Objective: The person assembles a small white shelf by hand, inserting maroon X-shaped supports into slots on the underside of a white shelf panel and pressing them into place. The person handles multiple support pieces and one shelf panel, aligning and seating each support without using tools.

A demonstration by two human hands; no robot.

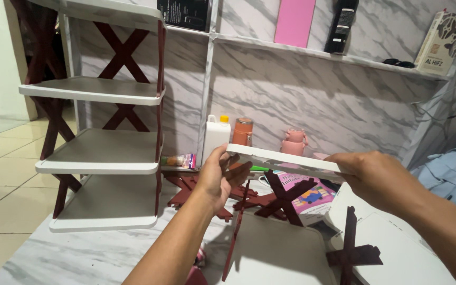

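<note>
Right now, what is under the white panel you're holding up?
Under the white panel lie dark red cross pieces and a colourful book; the panel and hands hide the rest.

Two bare forearms, no sleeves, bare hands, left hand (218, 178), right hand (377, 177), no rings or watch visible

Two hands (222, 174) (376, 177) are showing, four shelf boards (96, 89) sitting in the rack, and three bottles (216, 134) standing behind.
</note>
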